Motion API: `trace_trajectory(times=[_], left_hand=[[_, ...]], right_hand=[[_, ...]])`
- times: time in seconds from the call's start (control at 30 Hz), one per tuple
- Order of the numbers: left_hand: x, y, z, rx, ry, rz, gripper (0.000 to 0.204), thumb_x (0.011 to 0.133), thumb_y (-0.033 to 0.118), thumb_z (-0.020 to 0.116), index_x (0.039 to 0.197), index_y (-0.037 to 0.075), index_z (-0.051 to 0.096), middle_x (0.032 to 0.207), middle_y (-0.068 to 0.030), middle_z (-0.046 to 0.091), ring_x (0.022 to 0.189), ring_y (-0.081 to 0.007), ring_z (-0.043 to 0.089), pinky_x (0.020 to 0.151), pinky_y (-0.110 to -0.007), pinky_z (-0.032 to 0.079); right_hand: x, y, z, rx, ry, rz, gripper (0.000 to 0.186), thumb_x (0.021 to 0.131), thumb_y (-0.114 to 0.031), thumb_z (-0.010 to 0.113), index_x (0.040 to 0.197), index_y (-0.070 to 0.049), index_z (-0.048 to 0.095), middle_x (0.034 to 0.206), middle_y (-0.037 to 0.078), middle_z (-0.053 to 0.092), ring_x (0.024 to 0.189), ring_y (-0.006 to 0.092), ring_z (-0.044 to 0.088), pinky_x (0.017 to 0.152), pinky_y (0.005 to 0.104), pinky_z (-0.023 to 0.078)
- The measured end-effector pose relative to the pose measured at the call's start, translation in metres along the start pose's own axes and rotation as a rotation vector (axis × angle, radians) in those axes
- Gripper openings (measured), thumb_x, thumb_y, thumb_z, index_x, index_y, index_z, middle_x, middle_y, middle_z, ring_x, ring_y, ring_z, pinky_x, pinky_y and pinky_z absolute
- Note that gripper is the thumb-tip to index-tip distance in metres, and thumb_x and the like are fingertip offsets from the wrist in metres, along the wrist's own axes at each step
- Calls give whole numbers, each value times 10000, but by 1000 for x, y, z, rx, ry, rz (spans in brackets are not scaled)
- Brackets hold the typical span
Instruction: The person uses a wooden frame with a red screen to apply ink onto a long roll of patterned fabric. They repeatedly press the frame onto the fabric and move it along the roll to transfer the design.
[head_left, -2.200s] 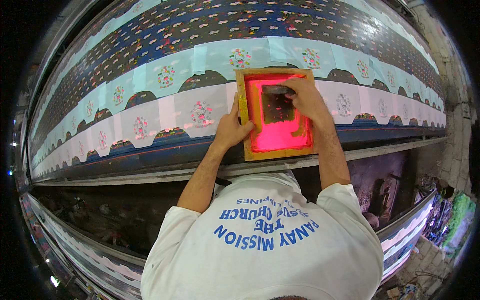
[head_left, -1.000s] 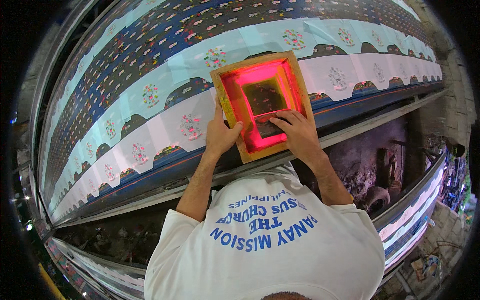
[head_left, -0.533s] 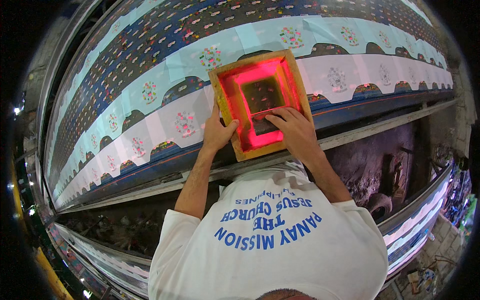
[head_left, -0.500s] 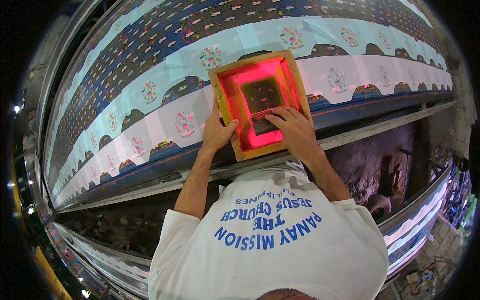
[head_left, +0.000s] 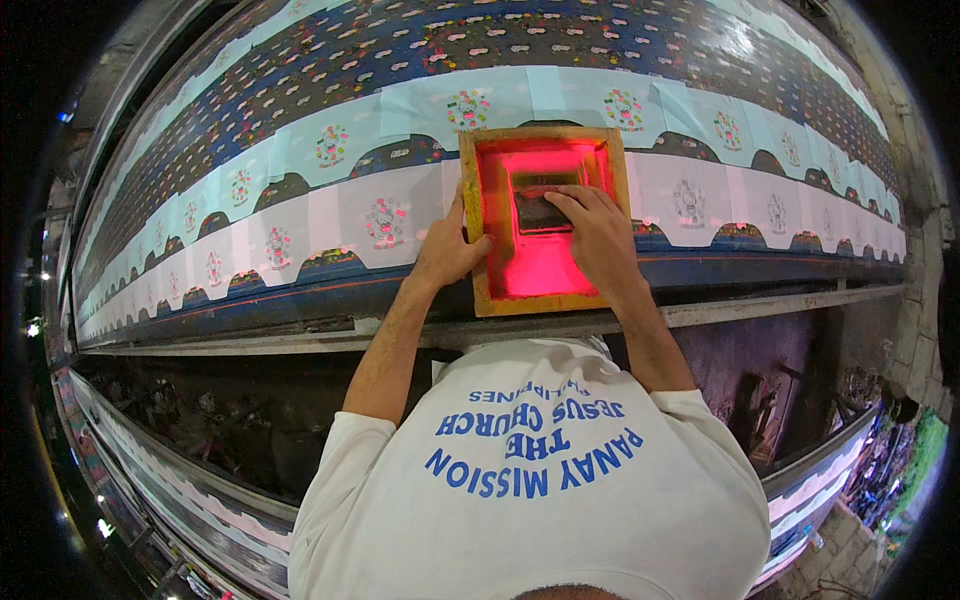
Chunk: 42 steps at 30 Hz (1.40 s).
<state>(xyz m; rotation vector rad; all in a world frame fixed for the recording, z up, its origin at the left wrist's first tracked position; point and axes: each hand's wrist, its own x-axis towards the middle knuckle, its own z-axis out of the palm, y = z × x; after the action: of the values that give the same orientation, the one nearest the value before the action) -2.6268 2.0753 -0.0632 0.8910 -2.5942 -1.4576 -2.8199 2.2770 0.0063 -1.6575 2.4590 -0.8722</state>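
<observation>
A wooden screen-printing frame (head_left: 545, 304) lies over the row of white cut cloth pieces (head_left: 320, 225) on the long table. Bright pink ink (head_left: 545, 272) covers much of its inside. My left hand (head_left: 449, 252) holds the frame's left side, thumb over the rim and fingers on the outer side. Inside the frame, my right hand (head_left: 604, 240) grips a dark, flat squeegee (head_left: 540, 213), with fingertips over its upper edge. The squeegee's right end is hidden by the hand. Whatever lies beneath the frame is covered.
Beyond runs a row of light-blue cloth pieces (head_left: 300, 150) with colourful prints. A dark table surface (head_left: 400, 75) with many small printed marks stretches behind it. The table's near ledge (head_left: 270, 343) passes just in front of me. Another table with cloth (head_left: 825, 470) stands at lower right.
The frame, tilted before, now sits squarer to the table edge. My right hand and the squeegee have moved toward the frame's far side. My left hand keeps its hold on the rim.
</observation>
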Motion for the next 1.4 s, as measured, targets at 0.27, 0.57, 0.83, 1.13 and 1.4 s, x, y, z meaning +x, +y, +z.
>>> trace_trajectory(times=[0.27,0.57,0.83,1.13,1.4], left_hand=[[0,-20,5,-115,5,94,1132,928,296,750,1804,99,62,1058,-294,818,782,-424,807,747,-480,656],[-3,9,-6,-60,-75,-61,1006,1057,347,681,1806,111,54,1002,-257,816,643,-330,775,560,-450,636],[-2,-2,-1,-109,-33,-27,815,1167,430,564,1811,196,124,1147,-257,799,809,-334,807,644,-454,647],[-2,1,-3,-177,-65,-73,835,1156,388,565,1813,244,70,825,-204,777,543,-280,735,471,-393,585],[0,11,-14,-183,-96,-76,826,1150,384,576,1806,229,97,788,-192,773,501,-260,715,454,-388,598]], right_hand=[[48,11,28,13,-29,-19,517,849,74,710,1336,-91,763,1311,113,746,1279,343,680,1112,464,555],[69,15,40,-29,-194,-9,432,870,-11,740,1293,-97,763,1261,122,742,1249,346,680,1094,481,561],[-61,-24,16,-7,-195,-107,450,900,-17,686,1343,-81,743,1284,141,725,1277,354,664,1136,489,539],[-35,-1,6,-30,5,-64,488,833,23,700,1304,-77,775,1314,115,727,1288,340,661,1136,465,543],[32,59,23,-105,32,13,506,847,33,696,1329,-105,764,1343,107,736,1324,333,659,1126,473,554]])
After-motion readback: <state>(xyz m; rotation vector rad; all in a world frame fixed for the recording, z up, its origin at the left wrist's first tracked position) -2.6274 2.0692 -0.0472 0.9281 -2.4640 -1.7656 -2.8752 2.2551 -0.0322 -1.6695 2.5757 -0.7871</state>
